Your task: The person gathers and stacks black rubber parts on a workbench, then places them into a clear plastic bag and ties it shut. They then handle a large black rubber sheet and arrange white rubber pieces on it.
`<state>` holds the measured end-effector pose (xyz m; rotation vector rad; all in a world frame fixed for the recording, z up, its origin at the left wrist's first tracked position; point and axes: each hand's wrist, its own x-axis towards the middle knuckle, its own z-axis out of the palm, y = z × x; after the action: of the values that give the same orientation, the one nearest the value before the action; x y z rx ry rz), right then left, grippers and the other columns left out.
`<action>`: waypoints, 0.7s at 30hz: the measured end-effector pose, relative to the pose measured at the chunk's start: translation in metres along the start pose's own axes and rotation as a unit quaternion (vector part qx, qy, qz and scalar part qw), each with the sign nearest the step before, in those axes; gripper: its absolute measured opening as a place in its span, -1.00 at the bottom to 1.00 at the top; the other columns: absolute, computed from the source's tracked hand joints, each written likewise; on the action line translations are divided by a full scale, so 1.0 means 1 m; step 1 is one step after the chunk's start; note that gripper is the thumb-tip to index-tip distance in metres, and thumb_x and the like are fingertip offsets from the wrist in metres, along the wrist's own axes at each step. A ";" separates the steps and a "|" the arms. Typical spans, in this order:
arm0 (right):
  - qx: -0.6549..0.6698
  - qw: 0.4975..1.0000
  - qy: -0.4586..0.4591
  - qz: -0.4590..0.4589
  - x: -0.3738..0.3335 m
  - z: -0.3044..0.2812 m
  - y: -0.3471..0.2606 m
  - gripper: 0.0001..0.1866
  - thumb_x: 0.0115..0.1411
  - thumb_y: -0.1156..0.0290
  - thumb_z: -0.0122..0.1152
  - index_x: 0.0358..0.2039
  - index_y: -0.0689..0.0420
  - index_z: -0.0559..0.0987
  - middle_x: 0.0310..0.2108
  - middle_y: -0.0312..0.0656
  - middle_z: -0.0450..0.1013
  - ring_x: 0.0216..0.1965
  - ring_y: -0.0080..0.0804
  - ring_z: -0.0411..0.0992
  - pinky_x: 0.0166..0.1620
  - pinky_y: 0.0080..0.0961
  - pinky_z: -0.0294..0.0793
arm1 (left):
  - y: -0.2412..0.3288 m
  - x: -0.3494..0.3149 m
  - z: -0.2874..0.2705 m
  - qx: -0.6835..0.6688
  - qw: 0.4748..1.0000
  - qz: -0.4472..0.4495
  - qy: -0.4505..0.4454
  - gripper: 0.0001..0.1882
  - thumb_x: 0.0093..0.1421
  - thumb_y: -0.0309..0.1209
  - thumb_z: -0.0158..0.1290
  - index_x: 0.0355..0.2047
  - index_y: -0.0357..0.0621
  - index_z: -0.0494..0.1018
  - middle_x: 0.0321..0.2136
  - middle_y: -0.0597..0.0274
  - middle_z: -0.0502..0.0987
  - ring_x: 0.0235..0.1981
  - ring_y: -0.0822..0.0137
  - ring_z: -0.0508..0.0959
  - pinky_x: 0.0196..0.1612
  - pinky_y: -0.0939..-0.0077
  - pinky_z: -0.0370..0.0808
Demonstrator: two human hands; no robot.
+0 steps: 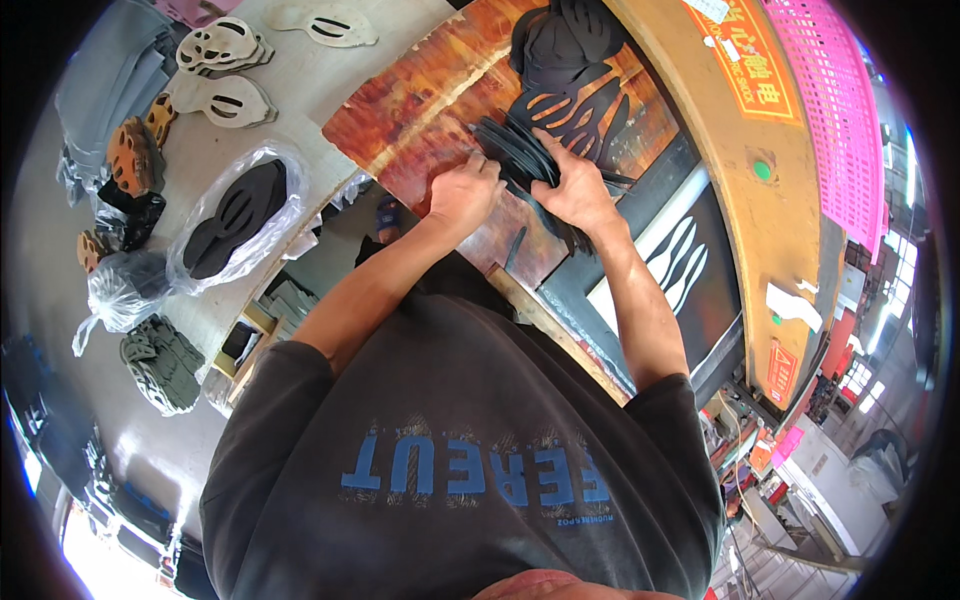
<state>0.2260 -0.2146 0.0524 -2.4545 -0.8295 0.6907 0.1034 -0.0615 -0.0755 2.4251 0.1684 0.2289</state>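
Note:
A bundle of thin black cut-out pieces (514,152), seen mostly edge-on, is between my hands over a reddish-brown marbled board (400,110). My left hand (466,192) is closed at the bundle's near left side, its fingertips tucked against the edges. From the right, my right hand (572,188) grips the bundle, index finger stretched along the top and thumb lower down. The undersides of my fingers are hidden. Just beyond lie loose black slotted pieces (580,120), with a heap of black pieces (565,45) behind them. One narrow black strip (516,246) rests near the board's front edge.
A tan machine beam (735,150) curves along the right, beside a pink perforated basket (830,110). White slotted shapes (680,262) show on a dark panel under it. The left table (330,75) carries cream cut-outs (232,102), bagged black pieces (235,220) and orange pieces (132,158).

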 end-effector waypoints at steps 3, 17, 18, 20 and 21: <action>0.004 1.000 0.001 0.010 0.000 0.000 -0.002 -0.14 0.02 0.41 0.32 0.41 0.16 0.40 0.05 0.28 0.58 0.05 0.18 0.59 0.17 -0.18 0.55 | -0.001 0.016 0.002 0.046 0.998 0.039 -0.010 -0.87 0.25 -0.32 0.19 -0.34 -0.10 0.57 -0.33 0.10 0.61 -0.32 0.03 0.70 -0.32 0.14 0.67; -0.030 0.999 0.038 0.010 0.003 0.003 -0.004 -0.09 0.07 0.37 0.45 0.46 0.13 0.33 0.18 0.21 0.53 0.22 0.10 0.52 0.30 -0.22 0.48 | -0.018 -0.024 -0.034 -0.504 0.831 -0.231 -0.052 -0.38 0.29 -0.14 0.33 0.21 -0.27 0.47 -0.02 -0.07 0.65 0.06 0.21 0.64 0.12 0.21 0.57; 0.025 0.999 0.038 0.013 0.000 -0.004 -0.009 -0.11 0.07 0.38 0.47 0.44 0.15 0.36 0.16 0.18 0.56 0.20 0.03 0.54 0.29 -0.25 0.48 | -0.018 -0.011 -0.036 -0.595 0.757 -0.268 0.008 -0.22 0.27 -0.12 0.38 0.33 -0.32 0.36 0.10 -0.05 0.60 0.18 0.23 0.57 0.20 0.25 0.53; 0.132 0.990 0.035 0.045 -0.009 -0.020 -0.023 -0.14 0.06 0.41 0.51 0.40 0.20 0.41 0.11 0.12 0.60 0.16 -0.11 0.58 0.27 -0.31 0.49 | -0.004 0.015 -0.046 -0.656 0.741 -0.142 -0.023 -0.06 0.19 -0.09 0.45 0.38 -0.38 0.26 0.18 -0.06 0.53 0.26 0.16 0.50 0.29 0.26 0.46; 0.202 0.976 0.062 0.054 -0.016 -0.026 -0.031 -0.19 0.04 0.45 0.55 0.33 0.29 0.47 0.05 0.01 0.63 0.11 -0.29 0.58 0.23 -0.38 0.51 | 0.004 0.025 -0.055 -0.679 0.729 -0.079 -0.039 0.02 0.15 -0.08 0.49 0.40 -0.41 0.22 0.22 -0.06 0.50 0.31 0.13 0.46 0.33 0.26 0.43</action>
<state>0.2169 -0.2093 0.0952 -2.1562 -0.4555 0.6633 0.1167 -0.0253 -0.0285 0.9234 0.0991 0.0922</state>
